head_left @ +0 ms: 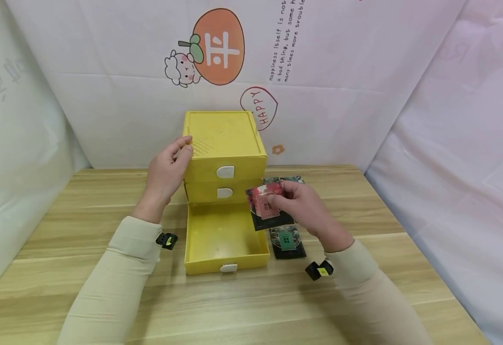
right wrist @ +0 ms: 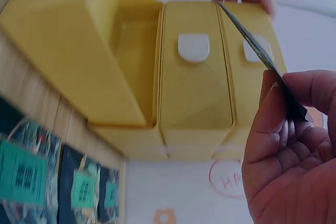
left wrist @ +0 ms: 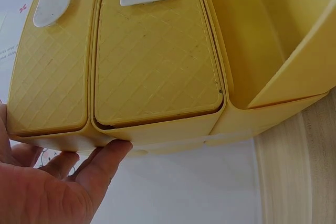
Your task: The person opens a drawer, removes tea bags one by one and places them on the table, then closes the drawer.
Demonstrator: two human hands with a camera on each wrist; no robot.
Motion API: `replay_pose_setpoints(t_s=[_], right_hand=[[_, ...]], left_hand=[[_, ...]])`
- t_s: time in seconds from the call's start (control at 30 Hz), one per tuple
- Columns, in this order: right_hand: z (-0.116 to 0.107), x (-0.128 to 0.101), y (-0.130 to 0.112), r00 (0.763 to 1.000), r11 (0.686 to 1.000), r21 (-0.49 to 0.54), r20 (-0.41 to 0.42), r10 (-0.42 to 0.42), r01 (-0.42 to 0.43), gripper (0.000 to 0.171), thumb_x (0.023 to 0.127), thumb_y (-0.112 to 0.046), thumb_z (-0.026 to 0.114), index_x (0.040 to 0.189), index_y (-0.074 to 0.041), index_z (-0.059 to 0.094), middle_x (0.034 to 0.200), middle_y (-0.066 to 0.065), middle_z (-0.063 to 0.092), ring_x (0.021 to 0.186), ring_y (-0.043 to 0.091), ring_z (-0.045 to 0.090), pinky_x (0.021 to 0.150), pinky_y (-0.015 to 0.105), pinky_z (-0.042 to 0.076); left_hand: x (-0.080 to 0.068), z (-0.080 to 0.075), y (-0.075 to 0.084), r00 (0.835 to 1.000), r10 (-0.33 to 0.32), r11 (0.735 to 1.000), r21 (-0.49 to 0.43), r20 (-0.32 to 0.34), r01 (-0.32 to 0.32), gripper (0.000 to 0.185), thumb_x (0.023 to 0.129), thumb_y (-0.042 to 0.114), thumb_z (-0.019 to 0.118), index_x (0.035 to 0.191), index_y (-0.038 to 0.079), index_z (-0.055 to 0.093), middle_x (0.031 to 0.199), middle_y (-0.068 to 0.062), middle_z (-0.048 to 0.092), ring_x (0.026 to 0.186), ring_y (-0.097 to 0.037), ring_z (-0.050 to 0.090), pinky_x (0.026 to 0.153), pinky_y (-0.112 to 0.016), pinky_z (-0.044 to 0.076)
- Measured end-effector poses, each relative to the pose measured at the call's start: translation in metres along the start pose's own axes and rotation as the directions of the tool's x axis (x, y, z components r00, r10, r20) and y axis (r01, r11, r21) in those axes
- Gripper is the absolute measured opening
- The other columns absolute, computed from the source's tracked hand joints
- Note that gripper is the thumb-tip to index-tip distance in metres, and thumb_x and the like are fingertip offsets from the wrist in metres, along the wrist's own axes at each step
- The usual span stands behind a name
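Note:
In the head view my right hand [head_left: 307, 208] pinches a flat pink-and-black packet [head_left: 261, 218] between thumb and fingers. The packet hangs over the right edge of the pulled-out bottom drawer [head_left: 227, 263]; the right wrist view shows it nearly edge-on. My left hand [head_left: 168, 168] rests against the upper left side of the yellow drawer box [head_left: 223, 134], its fingertips [left wrist: 119, 149] touching the side wall in the left wrist view. The bare yellow floor of the bottom drawer shows. Above it, the middle drawer [head_left: 204, 192] and top drawer [head_left: 204, 168] are closed, each with a white pull tab.
Right of the box, dark packets with green labels [head_left: 287, 242] lie in a row on the wooden table [head_left: 104, 239]; several show in the right wrist view. A white printed sheet [head_left: 333, 57] stands behind the box, with white sheets at both sides.

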State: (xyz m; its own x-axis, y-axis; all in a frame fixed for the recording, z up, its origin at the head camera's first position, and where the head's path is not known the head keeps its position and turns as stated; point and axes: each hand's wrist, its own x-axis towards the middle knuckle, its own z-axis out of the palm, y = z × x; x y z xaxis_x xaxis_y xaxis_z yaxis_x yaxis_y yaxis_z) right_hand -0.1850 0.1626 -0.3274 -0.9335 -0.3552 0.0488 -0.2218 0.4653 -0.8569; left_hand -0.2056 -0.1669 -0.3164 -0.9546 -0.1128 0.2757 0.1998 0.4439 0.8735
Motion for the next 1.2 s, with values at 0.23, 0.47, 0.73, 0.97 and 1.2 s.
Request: replay_pose_setpoints(t_s=[0.23,0.47,0.73,0.97,1.2], right_hand=[[-0.020,-0.004,0.024,0.999,0.999,-0.003,0.005,0.051,-0.051,0.024,0.103,-0.028,0.067,0.100,-0.004,0.068,0.086,0.005,0.059,0.073,0.020,0.047,0.062,0.030,0.041],[-0.036,-0.009,0.045,0.993,0.990,-0.070,-0.022,0.119,-0.120,0.030,0.102,-0.029,0.069,0.099,0.000,0.069,0.085,0.006,0.060,0.072,0.020,0.045,0.060,0.031,0.039],[-0.054,-0.020,0.084,0.979,0.972,-0.118,-0.031,0.200,-0.202,0.030,0.101,-0.030,0.070,0.099,0.000,0.070,0.081,0.003,0.060,0.068,0.016,0.045,0.059,0.030,0.040],[-0.062,-0.029,0.111,0.966,0.957,-0.135,-0.025,0.257,-0.258,0.027,0.101,-0.023,0.069,0.105,0.004,0.073,0.095,0.010,0.072,0.079,0.016,0.056,0.065,0.028,0.048],[-0.064,-0.031,0.124,0.955,0.941,-0.175,0.007,0.296,-0.290,0.024,0.100,-0.021,0.070,0.093,0.002,0.072,0.081,0.003,0.066,0.071,0.015,0.050,0.061,0.028,0.042]], left_hand=[[0.000,0.000,0.000,1.000,0.008,1.000,-0.001,-0.001,-0.008,0.056,0.106,0.056,0.043,0.154,0.029,0.054,0.166,0.005,0.040,0.101,-0.025,0.059,0.082,-0.039,0.044],[-0.002,-0.002,0.003,1.000,0.003,1.000,-0.011,-0.001,-0.003,0.055,0.107,0.054,0.043,0.154,0.028,0.054,0.166,0.004,0.040,0.114,-0.026,0.058,0.086,-0.040,0.043],[-0.002,-0.001,0.003,1.000,-0.001,1.000,-0.006,0.008,0.001,0.056,0.106,0.055,0.044,0.155,0.028,0.054,0.166,0.004,0.039,0.122,-0.025,0.056,0.088,-0.041,0.043],[0.000,0.001,0.001,1.000,0.001,1.000,0.011,0.006,-0.001,0.057,0.106,0.056,0.042,0.155,0.029,0.053,0.166,0.005,0.039,0.098,-0.024,0.055,0.078,-0.038,0.043],[0.000,0.000,0.000,1.000,-0.002,1.000,0.006,0.008,0.002,0.058,0.106,0.057,0.042,0.155,0.029,0.053,0.166,0.005,0.040,0.107,-0.026,0.057,0.082,-0.039,0.043]])
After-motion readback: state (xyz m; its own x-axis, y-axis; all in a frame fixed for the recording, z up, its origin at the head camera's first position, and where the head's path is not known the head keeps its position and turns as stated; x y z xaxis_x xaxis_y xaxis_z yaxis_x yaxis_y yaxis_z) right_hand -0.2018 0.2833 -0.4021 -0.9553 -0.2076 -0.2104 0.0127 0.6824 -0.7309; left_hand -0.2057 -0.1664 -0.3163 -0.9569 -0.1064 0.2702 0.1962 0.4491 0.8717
